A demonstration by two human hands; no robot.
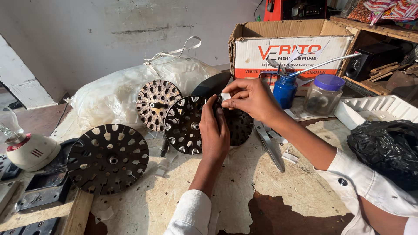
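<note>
the left hand [214,135] grips the edge of a dark slotted metal disc [237,124] standing on edge on the worn wooden bench [278,191]. the right hand [250,98] pinches a small white strip [225,96] at the top of that disc. just beside it leans a second disc [183,124], behind that a rusty disc [156,103], and a fourth disc [108,158] lies flat further left. scissors [270,143] lie under the right forearm. a blue oil can [285,90], a purple-lidded jar [324,93] and a cardboard box [291,48] stand behind.
</note>
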